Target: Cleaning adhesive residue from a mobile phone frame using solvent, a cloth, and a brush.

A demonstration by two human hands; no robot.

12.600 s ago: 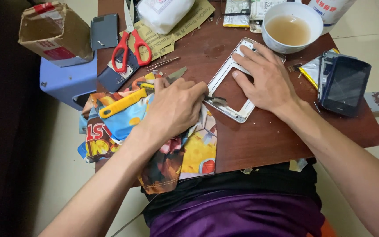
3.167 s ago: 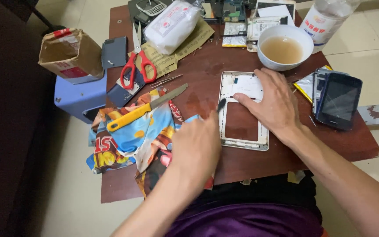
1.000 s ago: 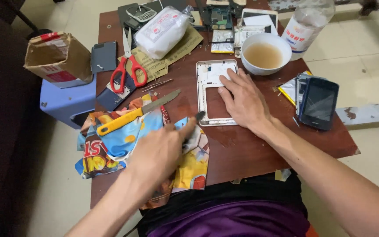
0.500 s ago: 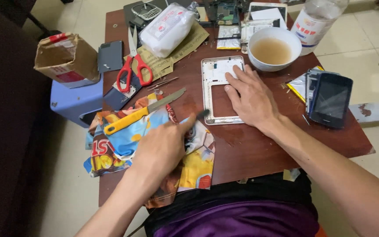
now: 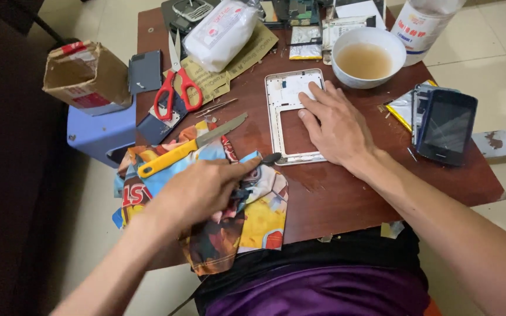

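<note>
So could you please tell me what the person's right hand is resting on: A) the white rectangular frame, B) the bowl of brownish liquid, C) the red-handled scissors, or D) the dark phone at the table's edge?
A: the right hand lies flat on the white rectangular frame, fingers spread across it, apart from the other things.

White phone frame (image 5: 294, 120), multicoloured printed cloth (image 5: 253, 216), perhaps black-tipped tool (image 5: 270, 158)

Home phone-repair bench: small wooden table (image 5: 346, 199), phone frame (image 5: 291, 117), scissors (image 5: 174, 88), tiled floor (image 5: 487, 35).
</note>
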